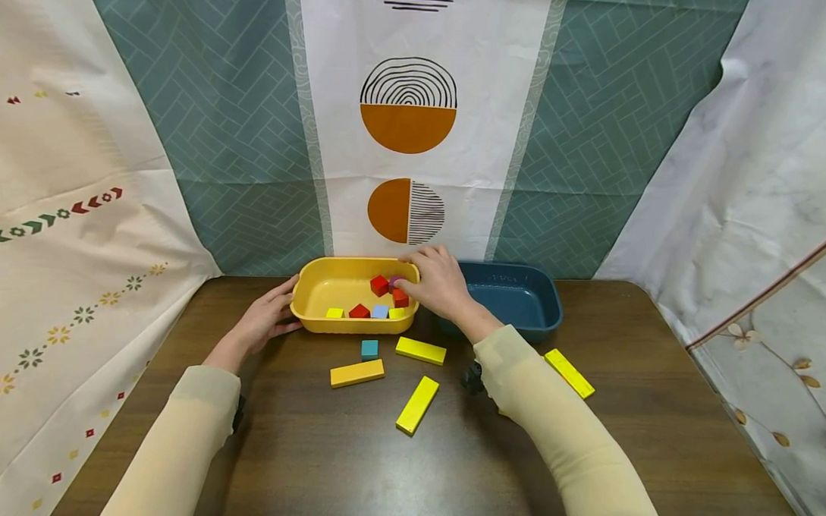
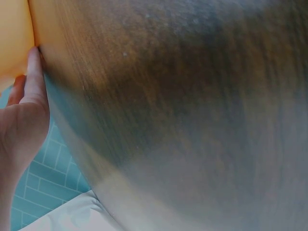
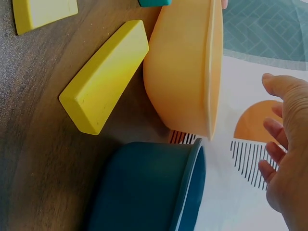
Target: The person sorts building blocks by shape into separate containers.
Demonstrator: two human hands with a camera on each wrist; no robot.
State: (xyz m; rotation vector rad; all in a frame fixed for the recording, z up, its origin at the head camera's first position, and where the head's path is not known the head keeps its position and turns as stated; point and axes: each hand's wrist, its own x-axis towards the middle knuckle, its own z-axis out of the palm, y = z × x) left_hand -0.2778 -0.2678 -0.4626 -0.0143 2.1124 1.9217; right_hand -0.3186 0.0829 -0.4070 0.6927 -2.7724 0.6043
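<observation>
A yellow plastic bin stands at the back of the table. Inside it lie three red cubes, a purple cube, a light blue cube and two yellow blocks. My left hand rests against the bin's left end, fingers extended along its wall. Over the bin's right end hovers my right hand, its fingers loosely bent. The right wrist view shows this hand apart from the bin, with nothing visible in its fingers.
A dark blue bin stands right of the yellow one, partly behind the right forearm. In front lie a teal cube, an orange block and long yellow blocks. Another yellow block lies farther right. Patterned cloth hangs behind.
</observation>
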